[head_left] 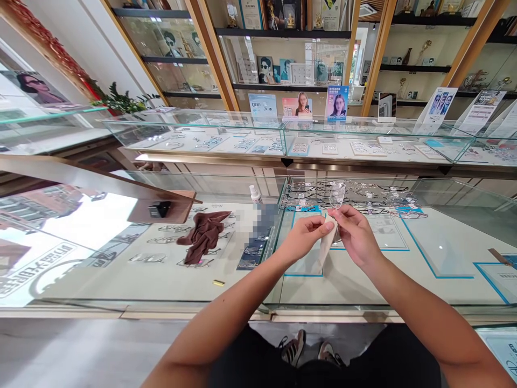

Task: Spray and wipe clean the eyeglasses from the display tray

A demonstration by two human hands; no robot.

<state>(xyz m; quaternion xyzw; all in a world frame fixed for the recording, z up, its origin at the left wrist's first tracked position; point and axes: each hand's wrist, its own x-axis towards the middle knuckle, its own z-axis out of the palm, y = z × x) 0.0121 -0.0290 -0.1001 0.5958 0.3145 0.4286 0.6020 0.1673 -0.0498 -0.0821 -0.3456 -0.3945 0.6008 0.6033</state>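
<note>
Both my hands meet above the glass display counter (347, 288). My left hand (307, 234) is closed, pinching a pale cloth (325, 250) that hangs down below the fingers. Close against it, my right hand (357, 231) is closed on a pair of eyeglasses (337, 194), and one lens sticks up above the fingertips. The cloth touches the glasses' lower part, which the fingers and cloth mostly hide. Just beyond my hands, several rows of eyeglass frames (379, 196) lie at the back of the counter.
To the left are a crumpled brown cloth (205, 234), a white spray bottle (254, 194) and a wooden panel (180, 207). A small yellow piece (218, 283) lies near the front. Blue-edged sheets (438, 253) lie at right. Another glass showcase (202, 132) stands behind.
</note>
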